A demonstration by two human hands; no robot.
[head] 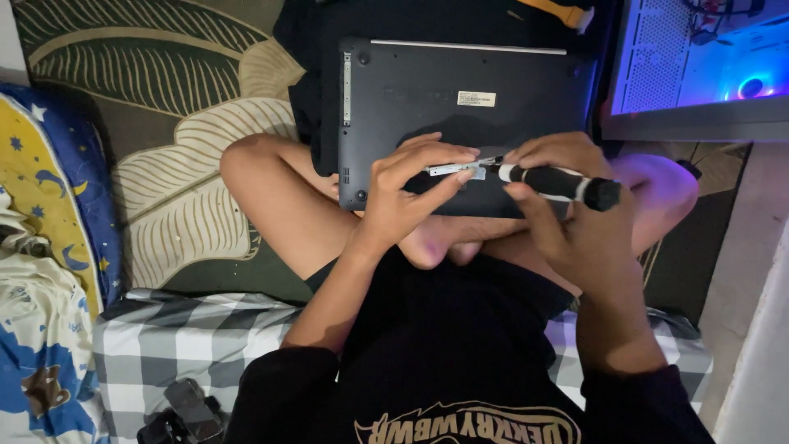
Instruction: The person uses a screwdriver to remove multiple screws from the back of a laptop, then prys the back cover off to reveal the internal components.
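A dark grey laptop lies upside down across my crossed legs, its base facing up. My left hand pinches a small silver metal bracket just above the laptop's near edge. My right hand grips a black screwdriver with a white band, held nearly level. Its tip meets the right end of the bracket. The near edge of the laptop is partly hidden behind both hands.
A leaf-patterned rug covers the floor at left. A glowing blue computer case stands at upper right. A checked cushion lies under me, with a black object at bottom left. Blue and yellow bedding lies at far left. An orange tool rests beyond the laptop.
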